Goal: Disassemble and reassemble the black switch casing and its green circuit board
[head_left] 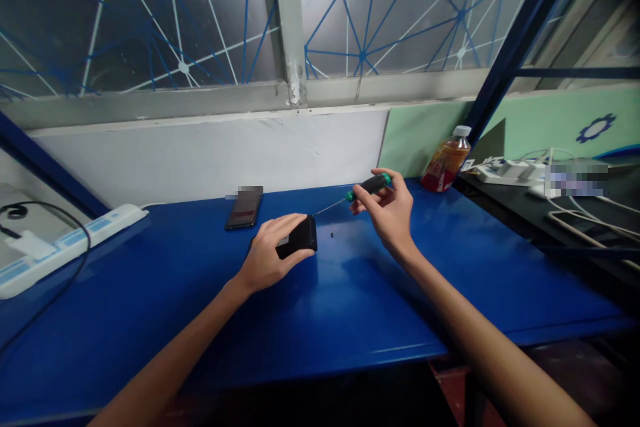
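My left hand (273, 250) grips a black boxy device (301, 238) from its left side, fingers over the top and thumb along the near edge. The device stands on the blue table; my palm hides much of it. My right hand (393, 210) is closed around the green and black handle of a screwdriver (369, 187). Its thin shaft points left and down, and the tip meets the device's upper right corner or lies just beside it; I cannot tell which. A tiny dark piece (332, 235), perhaps a screw, lies right of the device.
A phone (245, 207) lies behind my left hand. On the left edge sits a white power strip (75, 247) with a black cable. A drink bottle (447, 160) stands at the back right. Beyond it, a black surface (520, 213) holds chargers and white cables.
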